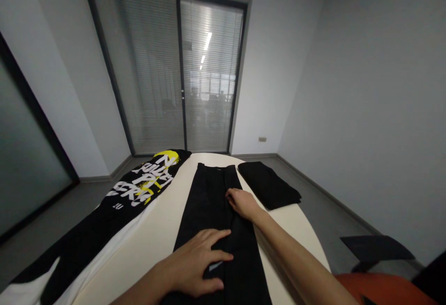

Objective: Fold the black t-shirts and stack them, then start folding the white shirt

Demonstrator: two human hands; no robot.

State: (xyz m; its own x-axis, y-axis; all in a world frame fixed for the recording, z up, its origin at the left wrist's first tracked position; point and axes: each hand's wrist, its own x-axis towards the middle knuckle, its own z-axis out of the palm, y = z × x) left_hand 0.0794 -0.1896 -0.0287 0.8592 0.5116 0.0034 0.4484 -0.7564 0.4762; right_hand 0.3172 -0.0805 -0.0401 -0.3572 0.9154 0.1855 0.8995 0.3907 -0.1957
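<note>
Left hand (193,263) spread loose, right hand (243,202) curled on black trousers (205,200)

Nothing is grasped by the left hand, its fingers splayed over the near part of the trousers; the right hand's fingers bend against the cloth farther up, and whether they pinch it cannot be told. The trousers lie lengthwise on the pale table (163,221), between two other garments: just beside them on the right, a folded black garment (268,185); on the left, well apart, a printed garment (114,207), black with white and yellow lettering
</note>
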